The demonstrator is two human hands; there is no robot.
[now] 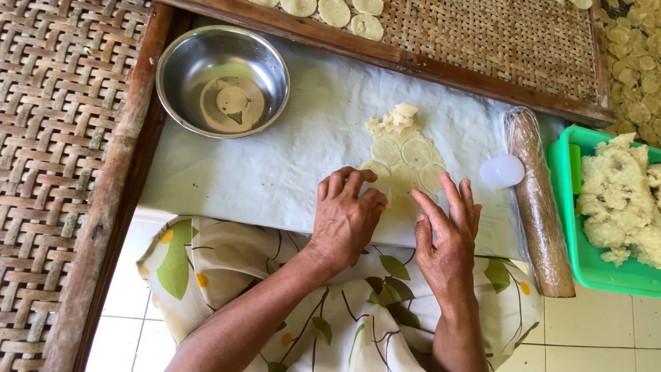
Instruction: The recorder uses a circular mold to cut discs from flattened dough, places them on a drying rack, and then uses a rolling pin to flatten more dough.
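A thin sheet of pale dough (403,162), marked with several cut circles, lies on a white cloth-covered board (289,165). A small heap of dough scraps (394,120) sits at its far end. My left hand (346,217) rests on the near left edge of the sheet, fingers curled on a cut round. My right hand (449,238) is just to the right, fingers spread, fingertips touching the sheet's near right edge. Neither hand has anything lifted.
A steel bowl (222,81) stands at the board's far left. A small white round cutter (502,171) and a plastic-wrapped rolling pin (538,207) lie at the right. A green tub of dough (616,207) sits further right. Woven trays (496,38) hold dough rounds.
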